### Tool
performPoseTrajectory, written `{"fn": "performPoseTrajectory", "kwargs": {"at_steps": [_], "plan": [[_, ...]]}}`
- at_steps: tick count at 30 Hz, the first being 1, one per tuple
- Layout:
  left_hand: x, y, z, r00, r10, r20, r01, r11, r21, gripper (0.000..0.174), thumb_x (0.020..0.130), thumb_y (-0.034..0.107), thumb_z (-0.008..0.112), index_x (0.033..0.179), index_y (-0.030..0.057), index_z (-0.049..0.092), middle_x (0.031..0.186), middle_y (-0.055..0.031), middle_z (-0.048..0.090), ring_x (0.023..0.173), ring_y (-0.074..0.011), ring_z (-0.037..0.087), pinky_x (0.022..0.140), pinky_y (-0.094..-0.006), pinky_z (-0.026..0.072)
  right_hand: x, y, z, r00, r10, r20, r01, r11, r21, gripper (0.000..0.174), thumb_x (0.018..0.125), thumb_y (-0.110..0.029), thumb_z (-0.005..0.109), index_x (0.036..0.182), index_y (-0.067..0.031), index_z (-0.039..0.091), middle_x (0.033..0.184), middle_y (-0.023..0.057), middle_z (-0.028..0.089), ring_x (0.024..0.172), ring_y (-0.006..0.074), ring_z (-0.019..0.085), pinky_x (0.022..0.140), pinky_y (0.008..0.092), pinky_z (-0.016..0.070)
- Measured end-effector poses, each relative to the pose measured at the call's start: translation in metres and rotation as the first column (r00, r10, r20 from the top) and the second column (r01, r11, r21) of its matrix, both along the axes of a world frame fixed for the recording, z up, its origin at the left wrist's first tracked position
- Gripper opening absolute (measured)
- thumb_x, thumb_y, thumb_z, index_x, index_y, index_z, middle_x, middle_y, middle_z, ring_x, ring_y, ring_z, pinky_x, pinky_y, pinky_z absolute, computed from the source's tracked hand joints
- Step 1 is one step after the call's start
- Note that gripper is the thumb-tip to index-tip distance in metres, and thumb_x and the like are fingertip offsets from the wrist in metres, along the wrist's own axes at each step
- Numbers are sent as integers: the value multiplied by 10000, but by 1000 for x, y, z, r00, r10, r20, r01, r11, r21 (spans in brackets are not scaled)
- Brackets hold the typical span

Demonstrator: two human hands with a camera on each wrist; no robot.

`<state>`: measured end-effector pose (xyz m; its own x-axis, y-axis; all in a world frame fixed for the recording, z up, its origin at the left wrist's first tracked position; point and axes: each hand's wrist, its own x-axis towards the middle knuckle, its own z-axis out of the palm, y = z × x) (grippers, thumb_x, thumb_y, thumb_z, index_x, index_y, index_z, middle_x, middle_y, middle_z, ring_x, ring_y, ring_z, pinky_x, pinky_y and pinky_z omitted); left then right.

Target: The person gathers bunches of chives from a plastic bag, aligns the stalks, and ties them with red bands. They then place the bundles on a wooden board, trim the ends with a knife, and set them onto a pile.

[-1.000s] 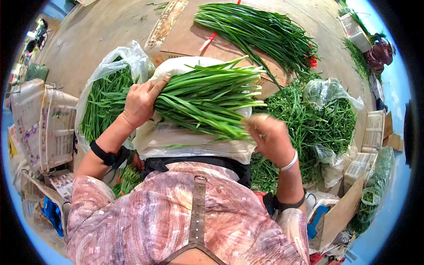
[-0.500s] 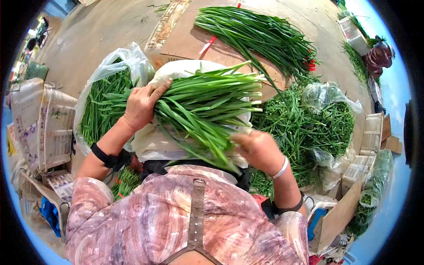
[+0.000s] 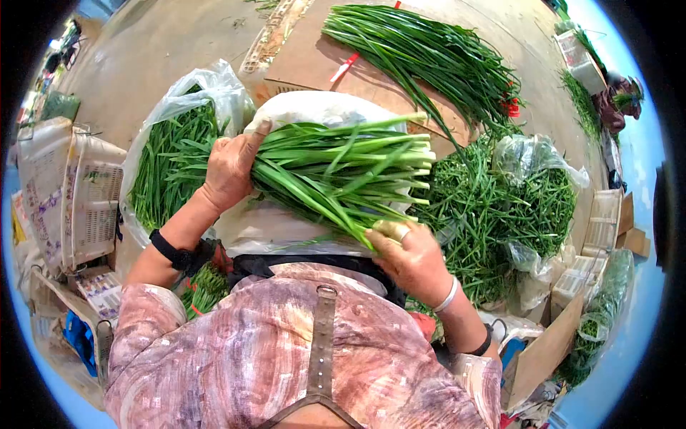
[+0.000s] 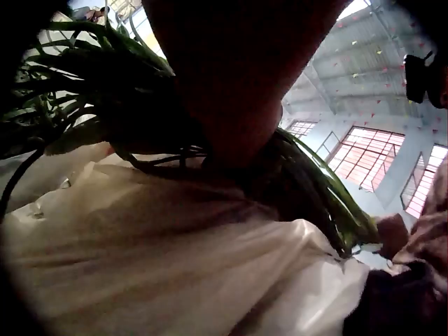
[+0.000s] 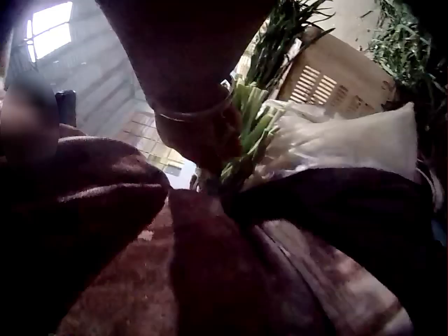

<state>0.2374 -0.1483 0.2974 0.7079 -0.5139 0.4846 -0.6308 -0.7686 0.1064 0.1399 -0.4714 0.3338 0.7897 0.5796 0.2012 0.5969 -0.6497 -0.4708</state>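
Both our forearms angle inward over a white plastic sheet [image 3: 286, 232]. Our left hand [image 3: 230, 170] grips the leafy left part of the garlic chives [image 3: 329, 161], lying across it; our right hand [image 3: 414, 261], near right, pinches stalks at their near edge.

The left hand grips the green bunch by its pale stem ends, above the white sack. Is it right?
Not by the pale stem ends: in the head view, the left hand grips the leafy part of the green bunch, above the white sack.

Gridded windows [image 4: 367, 154] — tan floor [image 3: 171, 43]
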Motion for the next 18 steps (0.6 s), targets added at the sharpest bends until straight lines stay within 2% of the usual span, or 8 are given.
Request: {"fn": "performPoseTrajectory", "kwargs": {"at_steps": [1,3,5,6,9,12,15,18], "plan": [[1,-1,1,1000,-10,-6,10,1000,-3,757,666,79,616,1374,111,347,801,-50,541,697,-211,535,645,-341,388,-6,2,-2,987,16,-159,-7,998,57,400,648,-125,707,1040,-93,630,1011,87,586,960,300,542,809,389,443],[2,0,2,999,-46,4,45,993,110,713,665,80,619,1342,180,416,820,-54,552,709,-209,541,657,-334,393,-3,-2,8,984,-1,-180,13,998,63,394,668,-116,716,1047,-66,622,1021,118,593,932,319,560,817,381,463],[1,0,3,1000,-16,-12,18,992,124,660,677,87,609,1306,232,468,836,-58,558,723,-208,546,671,-332,397,8,-13,17,944,57,-324,10,979,202,326,715,-94,691,1031,-51,622,971,141,619,849,295,602,732,365,492],[2,3,0,1000,-25,6,24,985,173,660,671,135,641,1304,210,472,859,-64,564,737,-219,547,687,-340,398,15,-17,20,931,-22,-364,78,987,141,283,739,-83,674,1015,-45,625,896,148,638,764,279,623,667,348,502],[0,3,0,999,-29,31,22,981,192,641,693,115,604,1308,230,468,842,-60,558,729,-211,546,682,-338,399,50,-25,16,981,-192,12,191,980,49,240,725,-22,645,961,-63,632,842,120,627,745,281,611,657,348,493],[-2,-3,7,998,-50,32,46,992,119,630,698,141,610,1306,230,472,851,-59,560,728,-207,548,681,-333,394,86,-6,13,948,-153,278,145,988,48,255,655,-57,622,908,-93,608,915,89,577,840,276,576,696,358,473],[0,2,-1,1000,-23,7,22,985,172,639,687,149,623,1304,226,474,859,-56,563,737,-202,553,679,-333,392,105,1,-13,888,-16,460,41,998,-46,253,649,-46,627,897,-90,604,975,97,582,869,283,577,749,381,459],[2,6,-7,998,-42,41,34,985,169,664,665,169,645,1304,220,473,864,-55,564,744,-201,556,678,-338,392,100,-10,-8,914,-54,403,29,997,67,250,629,-37,652,867,-91,600,1043,81,601,943,276,579,788,384,440]]}}
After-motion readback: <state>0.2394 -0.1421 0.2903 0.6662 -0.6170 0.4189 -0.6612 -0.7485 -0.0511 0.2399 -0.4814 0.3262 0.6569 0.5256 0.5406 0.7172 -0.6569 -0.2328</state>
